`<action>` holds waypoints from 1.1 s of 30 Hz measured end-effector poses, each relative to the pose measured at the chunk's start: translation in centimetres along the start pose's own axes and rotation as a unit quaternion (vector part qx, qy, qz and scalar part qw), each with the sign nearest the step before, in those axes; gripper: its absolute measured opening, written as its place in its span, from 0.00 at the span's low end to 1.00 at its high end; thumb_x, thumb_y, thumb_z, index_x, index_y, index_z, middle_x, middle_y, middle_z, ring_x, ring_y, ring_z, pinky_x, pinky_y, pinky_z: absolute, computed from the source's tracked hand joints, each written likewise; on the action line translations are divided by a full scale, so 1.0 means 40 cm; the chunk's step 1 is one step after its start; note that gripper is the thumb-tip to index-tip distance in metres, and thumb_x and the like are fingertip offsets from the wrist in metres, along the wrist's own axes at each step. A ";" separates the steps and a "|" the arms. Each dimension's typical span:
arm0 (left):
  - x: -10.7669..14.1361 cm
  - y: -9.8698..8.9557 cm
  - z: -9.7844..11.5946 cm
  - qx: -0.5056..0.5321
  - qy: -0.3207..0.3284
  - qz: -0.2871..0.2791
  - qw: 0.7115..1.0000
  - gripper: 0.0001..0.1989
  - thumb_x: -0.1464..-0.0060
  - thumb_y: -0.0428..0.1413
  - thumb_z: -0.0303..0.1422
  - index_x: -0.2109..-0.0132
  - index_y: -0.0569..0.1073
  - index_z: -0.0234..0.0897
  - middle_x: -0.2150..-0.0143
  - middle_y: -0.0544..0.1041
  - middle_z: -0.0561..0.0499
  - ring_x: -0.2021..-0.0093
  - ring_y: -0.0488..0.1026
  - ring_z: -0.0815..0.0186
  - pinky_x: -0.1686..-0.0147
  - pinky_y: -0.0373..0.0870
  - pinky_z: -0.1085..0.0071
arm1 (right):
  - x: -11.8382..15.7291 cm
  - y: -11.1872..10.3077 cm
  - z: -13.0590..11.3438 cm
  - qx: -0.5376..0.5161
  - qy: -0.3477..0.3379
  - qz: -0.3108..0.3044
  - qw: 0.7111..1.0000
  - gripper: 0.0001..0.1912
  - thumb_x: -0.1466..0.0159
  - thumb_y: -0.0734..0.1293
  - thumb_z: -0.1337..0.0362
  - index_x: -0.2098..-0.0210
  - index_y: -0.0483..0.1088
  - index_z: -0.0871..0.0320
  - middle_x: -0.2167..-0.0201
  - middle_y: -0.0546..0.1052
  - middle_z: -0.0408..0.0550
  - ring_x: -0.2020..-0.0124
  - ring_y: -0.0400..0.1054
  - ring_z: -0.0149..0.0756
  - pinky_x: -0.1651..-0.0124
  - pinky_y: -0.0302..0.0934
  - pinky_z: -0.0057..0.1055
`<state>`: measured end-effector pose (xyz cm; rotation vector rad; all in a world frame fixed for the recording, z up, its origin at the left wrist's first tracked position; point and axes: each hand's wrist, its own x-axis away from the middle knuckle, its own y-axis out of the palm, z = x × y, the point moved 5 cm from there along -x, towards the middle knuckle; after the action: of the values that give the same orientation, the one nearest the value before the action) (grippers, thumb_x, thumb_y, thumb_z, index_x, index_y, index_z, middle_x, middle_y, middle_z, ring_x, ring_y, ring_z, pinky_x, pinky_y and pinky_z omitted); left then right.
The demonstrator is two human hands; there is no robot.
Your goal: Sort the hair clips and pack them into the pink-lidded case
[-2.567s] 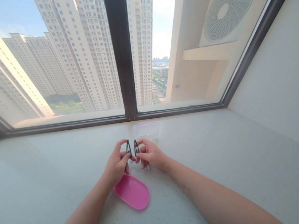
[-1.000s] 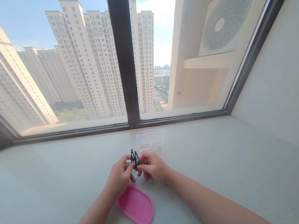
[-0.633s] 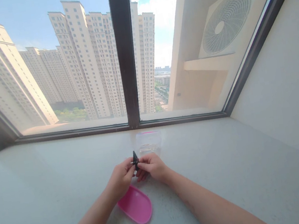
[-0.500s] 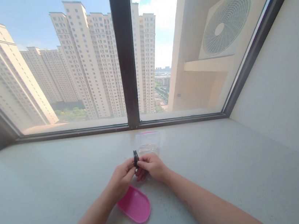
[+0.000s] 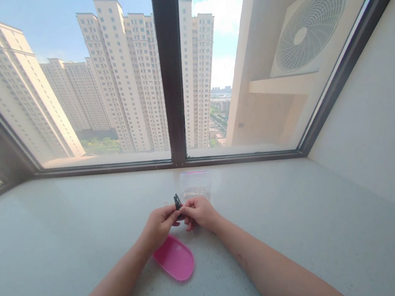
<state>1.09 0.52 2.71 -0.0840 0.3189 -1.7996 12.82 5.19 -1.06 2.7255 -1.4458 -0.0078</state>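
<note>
Small black hair clips (image 5: 177, 200) stand upright between my two hands, above the pale sill. The fingers of my left hand (image 5: 159, 226) are closed around their lower part. From the other side, my right hand (image 5: 201, 211) pinches at the same clips, thumb and index finger together and the other fingers curled below. How many clips there are is hard to make out, since the fingertips cover the lower end. A pink oval tray (image 5: 178, 262) lies just below my left hand, partly hidden by the wrist.
Behind my right hand lies a clear zip bag (image 5: 197, 179) with a pink seal line and small contents. The pale speckled sill (image 5: 303, 231) runs up to a dark window frame (image 5: 181, 162). A white wall (image 5: 379, 119) rises on the right.
The view has shifted slightly. Both hands remain at the clips, which now tilt a little and show a more split top. My right hand's lower fingers have shifted.
</note>
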 end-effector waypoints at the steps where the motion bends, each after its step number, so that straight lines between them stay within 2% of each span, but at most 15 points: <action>1: 0.000 -0.002 0.000 0.002 0.000 -0.003 1.000 0.13 0.46 0.52 0.39 0.60 0.76 0.36 0.68 0.78 0.48 0.63 0.76 0.61 0.63 0.72 0.68 | 0.000 0.000 0.000 0.006 0.000 0.000 1.000 0.18 0.47 0.69 0.50 0.74 0.66 0.59 0.85 0.71 0.41 0.86 0.67 0.31 0.86 0.58 0.23; 4: -0.001 -0.008 -0.003 0.004 -0.003 -0.012 1.000 0.13 0.48 0.54 0.37 0.59 0.77 0.36 0.67 0.79 0.48 0.62 0.76 0.60 0.61 0.72 0.65 | 0.000 0.003 -0.002 0.026 0.003 0.006 1.000 0.16 0.47 0.69 0.52 0.74 0.66 0.59 0.84 0.72 0.41 0.86 0.67 0.31 0.86 0.58 0.23; 9: -0.009 -0.018 -0.010 0.010 -0.009 -0.019 1.000 0.12 0.50 0.55 0.33 0.59 0.77 0.36 0.66 0.79 0.48 0.63 0.76 0.60 0.60 0.72 0.63 | 0.003 -0.003 -0.013 0.042 -0.016 0.055 0.998 0.17 0.49 0.70 0.53 0.75 0.62 0.58 0.86 0.70 0.39 0.88 0.66 0.30 0.89 0.53 0.21; 13: -0.012 -0.017 -0.002 0.011 0.002 -0.034 0.999 0.11 0.49 0.54 0.32 0.59 0.76 0.35 0.67 0.79 0.47 0.65 0.76 0.61 0.61 0.72 0.64 | 0.012 -0.006 -0.025 0.036 -0.047 0.061 0.996 0.18 0.50 0.71 0.55 0.67 0.61 0.57 0.87 0.70 0.35 0.89 0.64 0.29 0.89 0.52 0.19; 17: -0.009 -0.010 0.014 -0.062 0.035 -0.044 0.997 0.09 0.47 0.51 0.30 0.64 0.76 0.34 0.71 0.76 0.49 0.70 0.72 0.65 0.67 0.70 0.70 | 0.028 0.000 -0.047 0.032 -0.090 0.049 0.994 0.24 0.50 0.71 0.58 0.58 0.62 0.57 0.85 0.70 0.34 0.89 0.63 0.27 0.87 0.56 0.20; 20: -0.005 -0.008 0.022 -0.128 0.070 -0.052 0.988 0.12 0.46 0.48 0.29 0.65 0.76 0.35 0.73 0.74 0.51 0.72 0.69 0.67 0.69 0.67 0.72 | 0.037 0.001 -0.061 0.040 -0.122 0.055 0.990 0.18 0.48 0.69 0.59 0.59 0.65 0.58 0.82 0.71 0.37 0.87 0.64 0.27 0.87 0.56 0.20; 22: -0.004 -0.013 0.021 -0.156 0.079 -0.050 0.983 0.13 0.45 0.47 0.29 0.62 0.77 0.37 0.73 0.74 0.51 0.72 0.68 0.67 0.70 0.66 0.73 | 0.037 -0.004 -0.063 0.056 -0.134 0.067 0.987 0.13 0.45 0.67 0.59 0.64 0.68 0.60 0.81 0.71 0.39 0.85 0.65 0.27 0.87 0.55 0.20; 26: -0.008 -0.049 0.017 -0.157 0.044 0.003 0.987 0.16 0.45 0.48 0.31 0.54 0.75 0.36 0.72 0.75 0.50 0.72 0.69 0.66 0.69 0.67 0.71 | 0.028 -0.017 -0.053 0.067 -0.132 0.078 0.986 0.12 0.46 0.67 0.58 0.68 0.71 0.62 0.81 0.71 0.42 0.83 0.68 0.30 0.87 0.59 0.22; 29: -0.011 -0.077 0.027 -0.131 0.031 0.055 0.989 0.13 0.46 0.49 0.33 0.59 0.76 0.34 0.73 0.75 0.50 0.72 0.71 0.66 0.68 0.68 0.70 | 0.022 -0.018 -0.042 0.074 -0.110 0.060 0.989 0.13 0.45 0.67 0.57 0.69 0.72 0.63 0.80 0.72 0.44 0.84 0.68 0.30 0.87 0.60 0.22; 33: -0.015 -0.094 0.036 -0.103 0.027 0.095 0.990 0.11 0.48 0.52 0.34 0.63 0.75 0.34 0.77 0.74 0.52 0.74 0.71 0.67 0.71 0.68 0.71 | 0.025 -0.013 -0.038 0.091 -0.097 0.030 0.991 0.12 0.47 0.68 0.59 0.68 0.73 0.62 0.80 0.72 0.43 0.83 0.68 0.30 0.85 0.62 0.22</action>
<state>-1.98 1.68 5.12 -0.1457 0.5332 -1.5789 13.84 4.74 0.46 2.8948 -1.6560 -0.1493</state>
